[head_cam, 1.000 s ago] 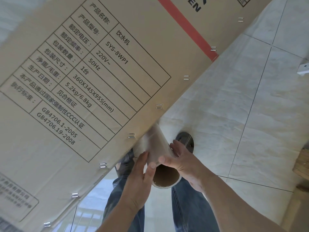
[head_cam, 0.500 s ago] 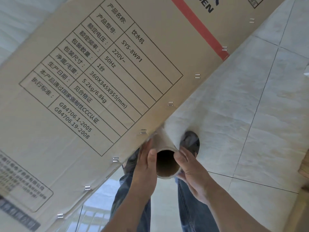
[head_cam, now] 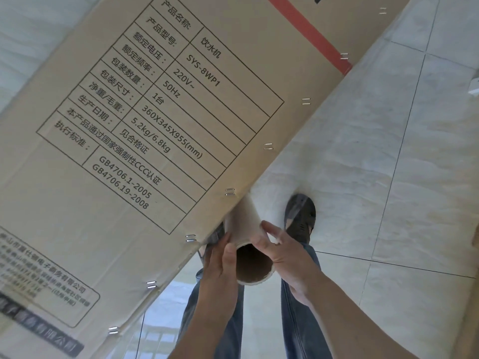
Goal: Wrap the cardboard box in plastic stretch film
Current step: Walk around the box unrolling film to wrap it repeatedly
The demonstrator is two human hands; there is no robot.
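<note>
A pale tiled floor is seen. A dark shoe is planted on it, with blue jeans nearer the camera.

Both hands grip film roll, seemingly touching cardboard box

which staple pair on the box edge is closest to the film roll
The staple pair just above the roll, right beside its far end; the other pairs sit farther along the box edge.

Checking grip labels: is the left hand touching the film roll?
Touching. The head view shows the left hand with its thumb laid against the rim of the film roll at the open core end; the right hand holds the opposite side.
</note>
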